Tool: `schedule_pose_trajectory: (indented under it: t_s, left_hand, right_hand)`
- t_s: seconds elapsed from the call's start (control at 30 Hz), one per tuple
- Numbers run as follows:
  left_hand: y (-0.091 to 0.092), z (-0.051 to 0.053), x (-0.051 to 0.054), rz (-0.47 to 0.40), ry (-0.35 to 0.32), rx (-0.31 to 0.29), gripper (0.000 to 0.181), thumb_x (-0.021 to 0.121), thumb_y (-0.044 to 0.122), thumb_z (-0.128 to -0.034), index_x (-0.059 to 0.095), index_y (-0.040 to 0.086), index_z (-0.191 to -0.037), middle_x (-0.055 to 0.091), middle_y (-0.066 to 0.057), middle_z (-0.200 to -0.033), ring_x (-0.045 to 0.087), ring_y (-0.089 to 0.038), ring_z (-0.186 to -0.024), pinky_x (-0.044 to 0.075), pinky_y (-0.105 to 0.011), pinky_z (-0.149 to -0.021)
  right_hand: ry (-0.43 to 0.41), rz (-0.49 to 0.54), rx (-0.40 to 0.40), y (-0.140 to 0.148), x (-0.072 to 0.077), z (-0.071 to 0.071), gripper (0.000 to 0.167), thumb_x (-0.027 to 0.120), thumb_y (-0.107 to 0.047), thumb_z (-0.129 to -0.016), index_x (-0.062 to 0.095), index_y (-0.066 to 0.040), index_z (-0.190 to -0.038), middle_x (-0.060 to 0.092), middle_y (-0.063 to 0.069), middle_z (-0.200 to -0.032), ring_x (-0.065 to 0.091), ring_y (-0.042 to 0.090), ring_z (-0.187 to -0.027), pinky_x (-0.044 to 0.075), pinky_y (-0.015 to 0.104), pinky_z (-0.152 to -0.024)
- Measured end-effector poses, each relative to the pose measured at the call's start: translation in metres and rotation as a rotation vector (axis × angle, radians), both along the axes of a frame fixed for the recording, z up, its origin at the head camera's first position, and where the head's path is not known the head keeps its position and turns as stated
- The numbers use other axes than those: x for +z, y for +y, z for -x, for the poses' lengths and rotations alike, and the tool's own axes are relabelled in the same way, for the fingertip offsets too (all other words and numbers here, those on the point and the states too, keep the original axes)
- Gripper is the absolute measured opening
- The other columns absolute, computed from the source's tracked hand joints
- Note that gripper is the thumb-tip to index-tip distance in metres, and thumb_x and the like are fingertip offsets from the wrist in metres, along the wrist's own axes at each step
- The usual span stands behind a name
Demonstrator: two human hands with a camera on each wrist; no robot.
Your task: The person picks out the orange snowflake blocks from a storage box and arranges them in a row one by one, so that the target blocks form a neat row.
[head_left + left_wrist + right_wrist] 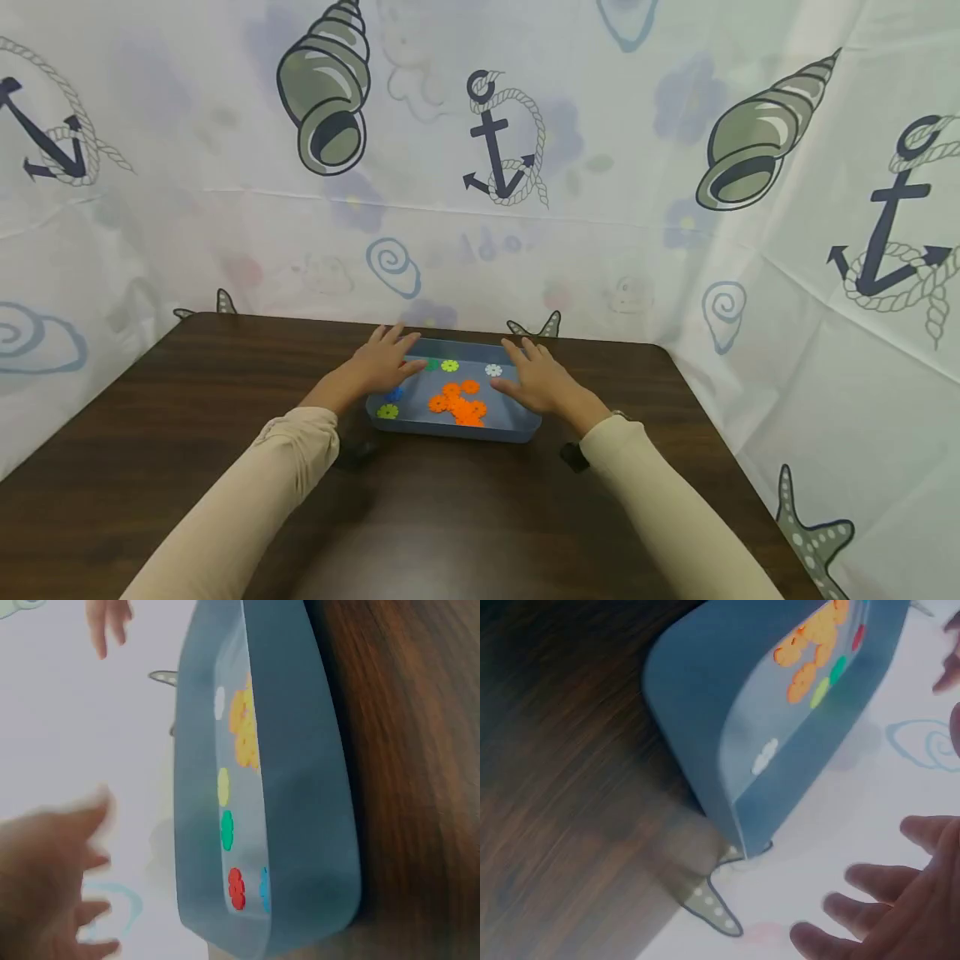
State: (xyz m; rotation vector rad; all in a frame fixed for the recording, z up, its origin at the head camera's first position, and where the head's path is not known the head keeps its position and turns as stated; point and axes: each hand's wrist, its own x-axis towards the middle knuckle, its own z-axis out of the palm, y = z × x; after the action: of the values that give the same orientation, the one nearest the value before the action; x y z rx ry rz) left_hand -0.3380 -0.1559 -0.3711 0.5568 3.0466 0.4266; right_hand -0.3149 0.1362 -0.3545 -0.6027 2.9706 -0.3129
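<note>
A blue-grey tray (450,432) rests on the table with flower-shaped plastic discs inside. Orange discs (459,406) form a cluster near its front middle. One white disc (492,370), a yellow-green disc (449,366) and a green disc (432,364) lie toward the back. A red disc (237,889) and a blue disc (265,889) show at the left end. My left hand (377,364) hovers above the tray's left side, fingers spread and holding nothing. Over the right side my right hand (544,381) is held likewise, fingers extended and apart, gripping nothing.
The dark brown wooden table (465,517) extends around the tray. Behind it hangs a white cloth (585,275) printed with shells, anchors and starfish, which also closes off the left and right sides. Another yellow-green disc (387,412) lies in the tray's front left corner.
</note>
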Motion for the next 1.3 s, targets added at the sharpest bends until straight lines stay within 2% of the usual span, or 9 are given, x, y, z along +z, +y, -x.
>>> schedule_pose_trajectory:
  t_s: [0.07, 0.17, 0.33, 0.47, 0.67, 0.77, 1.03, 1.17, 1.3]
  left_hand:
    - [-0.011, -0.003, -0.004, -0.05, 0.052, 0.054, 0.058, 0.053, 0.027, -0.1039, 0.038, -0.007, -0.148, 0.033, -0.035, -0.153, 0.029, -0.054, -0.141, 0.029, -0.066, -0.112]
    - [-0.024, -0.01, -0.009, -0.145, 0.068, 0.167, 0.051, 0.059, 0.017, -0.0987, 0.048, -0.016, -0.136, 0.05, -0.038, -0.137, 0.046, -0.052, -0.129, 0.04, -0.06, -0.107]
    - [-0.038, -0.016, -0.02, -0.267, -0.037, 0.322, 0.044, 0.061, 0.015, -0.0972, 0.055, -0.016, -0.128, 0.06, -0.034, -0.126, 0.058, -0.048, -0.116, 0.051, -0.055, -0.096]
    - [-0.042, -0.013, -0.026, -0.331, -0.056, 0.355, 0.038, 0.062, 0.01, -0.0953, 0.06, -0.015, -0.123, 0.067, -0.03, -0.116, 0.064, -0.043, -0.107, 0.056, -0.05, -0.089]
    - [-0.039, -0.005, -0.028, -0.344, -0.054, 0.36, 0.03, 0.062, 0.004, -0.0938, 0.064, -0.013, -0.118, 0.069, -0.028, -0.112, 0.065, -0.04, -0.104, 0.056, -0.049, -0.09]
    - [-0.036, -0.004, -0.027, -0.334, -0.063, 0.364, 0.029, 0.062, 0.003, -0.0938, 0.064, -0.014, -0.118, 0.068, -0.028, -0.112, 0.065, -0.04, -0.104, 0.056, -0.05, -0.09]
    - [-0.03, 0.0, -0.027, -0.336, -0.081, 0.367, 0.031, 0.06, 0.002, -0.0939, 0.063, -0.013, -0.121, 0.066, -0.029, -0.116, 0.065, -0.039, -0.105, 0.055, -0.051, -0.092]
    - [-0.026, 0.001, -0.026, -0.341, -0.082, 0.365, 0.031, 0.06, 0.002, -0.0939, 0.063, -0.013, -0.121, 0.066, -0.029, -0.116, 0.065, -0.038, -0.102, 0.056, -0.05, -0.091]
    - [-0.024, 0.001, -0.025, -0.335, -0.078, 0.366, 0.03, 0.06, 0.001, -0.0937, 0.064, -0.012, -0.12, 0.067, -0.028, -0.115, 0.066, -0.037, -0.101, 0.056, -0.049, -0.09]
  right_hand:
    - [0.029, 0.03, 0.005, 0.01, -0.003, -0.01, 0.075, 0.053, -0.051, -0.1, 0.024, -0.016, -0.16, 0.022, 0.022, -0.163, 0.026, 0.044, -0.147, 0.034, 0.063, -0.111]
    - [0.087, 0.075, -0.022, 0.024, -0.01, -0.025, 0.067, 0.062, -0.044, -0.098, 0.04, -0.011, -0.152, 0.039, 0.021, -0.154, 0.042, 0.04, -0.139, 0.043, 0.059, -0.106]
    - [0.161, 0.131, -0.035, 0.039, -0.025, -0.046, 0.051, 0.069, -0.033, -0.095, 0.059, -0.005, -0.136, 0.056, 0.02, -0.138, 0.057, 0.037, -0.124, 0.05, 0.053, -0.098]
    - [0.242, 0.155, 0.02, 0.038, -0.028, -0.053, 0.043, 0.072, -0.028, -0.093, 0.064, -0.005, -0.128, 0.061, 0.017, -0.13, 0.061, 0.035, -0.117, 0.053, 0.051, -0.093]
    - [0.345, 0.132, 0.116, 0.015, -0.017, -0.052, 0.036, 0.076, -0.027, -0.09, 0.069, -0.006, -0.118, 0.065, 0.012, -0.121, 0.064, 0.028, -0.105, 0.056, 0.042, -0.087]
    - [0.313, 0.106, 0.154, -0.003, -0.014, -0.045, 0.031, 0.076, -0.027, -0.09, 0.072, -0.008, -0.115, 0.067, 0.011, -0.117, 0.066, 0.027, -0.1, 0.058, 0.04, -0.082]
    - [0.035, 0.103, 0.132, -0.04, -0.026, -0.01, 0.032, 0.073, -0.022, -0.092, 0.07, -0.005, -0.118, 0.07, 0.014, -0.119, 0.065, 0.029, -0.11, 0.056, 0.044, -0.092]
    - [-0.027, 0.095, 0.12, -0.05, -0.034, 0.005, 0.035, 0.077, -0.02, -0.089, 0.069, -0.005, -0.119, 0.07, 0.013, -0.118, 0.065, 0.029, -0.107, 0.054, 0.044, -0.094]
    - [-0.05, 0.073, 0.146, -0.055, -0.04, 0.011, 0.039, 0.082, -0.021, -0.084, 0.07, -0.005, -0.117, 0.072, 0.011, -0.109, 0.064, 0.026, -0.098, 0.055, 0.04, -0.09]
